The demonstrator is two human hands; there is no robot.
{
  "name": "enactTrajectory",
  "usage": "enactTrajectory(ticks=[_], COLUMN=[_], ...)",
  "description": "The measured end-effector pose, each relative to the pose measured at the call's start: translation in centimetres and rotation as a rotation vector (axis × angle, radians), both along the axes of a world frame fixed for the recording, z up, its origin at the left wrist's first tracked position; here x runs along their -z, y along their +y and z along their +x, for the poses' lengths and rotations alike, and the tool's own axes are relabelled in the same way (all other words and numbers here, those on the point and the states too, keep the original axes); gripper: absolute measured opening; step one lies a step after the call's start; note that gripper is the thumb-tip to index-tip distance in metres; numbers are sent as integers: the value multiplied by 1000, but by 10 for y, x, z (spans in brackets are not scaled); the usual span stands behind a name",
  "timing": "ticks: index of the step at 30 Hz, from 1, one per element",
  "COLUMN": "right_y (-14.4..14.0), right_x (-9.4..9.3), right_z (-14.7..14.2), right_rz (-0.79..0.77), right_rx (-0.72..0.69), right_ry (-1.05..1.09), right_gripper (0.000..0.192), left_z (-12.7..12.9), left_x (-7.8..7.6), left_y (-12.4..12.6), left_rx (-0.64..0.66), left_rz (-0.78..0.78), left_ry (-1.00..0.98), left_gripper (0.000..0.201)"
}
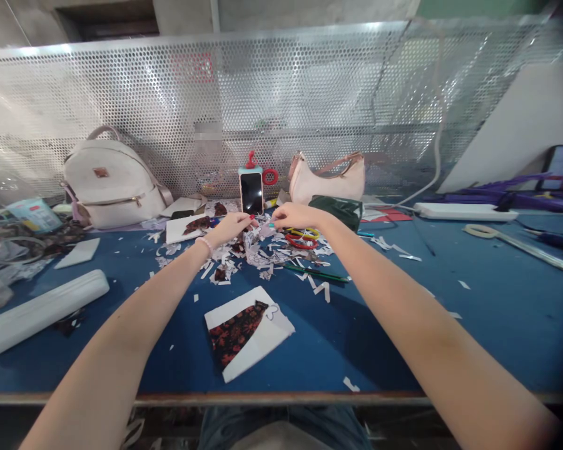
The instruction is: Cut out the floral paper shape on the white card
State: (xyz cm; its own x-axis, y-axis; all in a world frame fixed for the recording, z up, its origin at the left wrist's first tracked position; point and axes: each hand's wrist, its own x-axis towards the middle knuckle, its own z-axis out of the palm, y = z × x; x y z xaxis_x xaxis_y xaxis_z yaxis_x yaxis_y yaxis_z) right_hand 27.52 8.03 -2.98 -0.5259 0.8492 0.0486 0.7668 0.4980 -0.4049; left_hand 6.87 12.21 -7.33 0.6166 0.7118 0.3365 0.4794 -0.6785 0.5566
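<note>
Card (251, 331) with floral fabric lies nearest me on the surface (450, 325); beyond it, my left hand (232, 226) and right hand (294, 216) pinch a paper scrap (261, 232) between them, apparently keeping it taut over the clippings.

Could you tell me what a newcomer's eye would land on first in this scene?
Probably the left hand and right hand, stretched out to a pile of paper scraps mid-table, pinching a piece between them. Next, the white card with dark floral fabric near the front edge, and the upright phone behind the pile.

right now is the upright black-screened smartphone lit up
No, the smartphone leaning upright against the perforated metal screen shows a dark, blank display.
</note>
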Motion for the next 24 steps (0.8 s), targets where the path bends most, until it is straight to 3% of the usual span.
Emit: enactTrajectory(ticks=[5, 12, 18, 24], right_y=[1, 3, 7, 10], right_x=[0, 3, 15, 20], right_z=[0, -2, -8, -15], right_rz=[-13, -25, -31, -108], right_rx=[-27, -4, 63, 55], right_ry=[16, 149, 399, 518], right_gripper=[14, 14, 34, 20], left_z=[8, 7, 15, 15], left_x=[-2, -3, -1, 2], left_y=[-8, -8, -9, -5], left_rx=[81, 9, -80, -81], left_rz=[45, 97, 120, 135], left_ry=[-6, -86, -237, -263], left_gripper=[25, 25, 27, 26])
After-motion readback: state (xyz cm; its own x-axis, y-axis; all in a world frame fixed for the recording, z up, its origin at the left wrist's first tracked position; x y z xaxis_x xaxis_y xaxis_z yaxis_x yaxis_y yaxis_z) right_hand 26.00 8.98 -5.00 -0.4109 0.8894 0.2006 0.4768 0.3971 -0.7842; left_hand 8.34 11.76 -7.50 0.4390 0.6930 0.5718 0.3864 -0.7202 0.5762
